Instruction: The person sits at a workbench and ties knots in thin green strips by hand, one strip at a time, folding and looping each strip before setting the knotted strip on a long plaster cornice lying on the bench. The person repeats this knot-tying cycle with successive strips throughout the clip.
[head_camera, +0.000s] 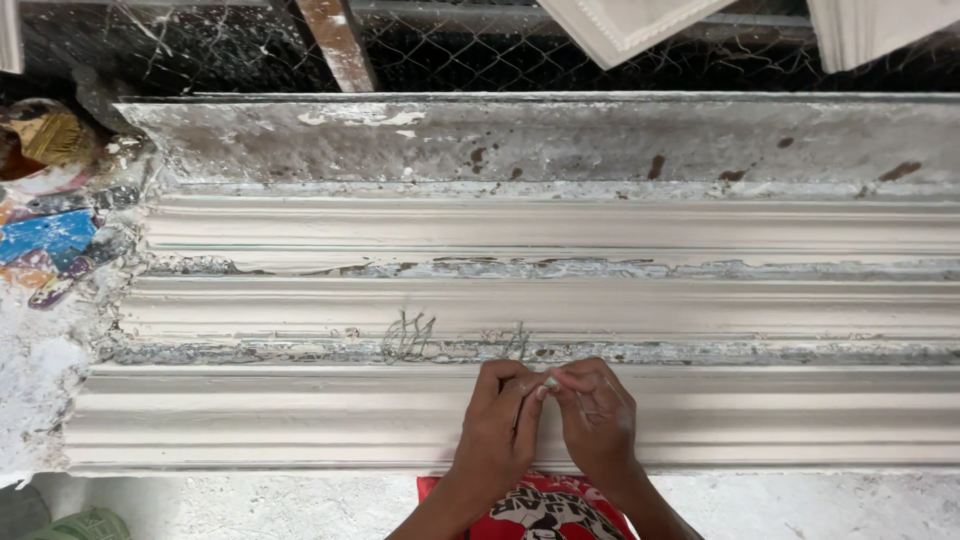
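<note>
Head view, looking straight down on a long bench (540, 140) crusted with dried plaster, which fills the frame from side to side; on it lie three long white cornice mouldings (560, 415), ribbed and pale, parallel to one another, the nearest running across the lower middle; past the bench, along the top of the frame, is wire mesh (450, 50); at the upper left sits a paint-smeared clutter of rags and a brush (50, 140); a small tangle of thin wire or fibre (408, 338) lies in the groove just above the hands. The left hand (500, 420) and the right hand (598, 415) meet over the nearest moulding at lower centre; their fingertips are pressed together, pinched on a small pale bit (550, 382), too small to identify. It looks light and probably crumbly, so it wants a gentle pinch at its ends; the moulding itself seems stiff yet brittle, best lifted from beneath along its length.
</note>
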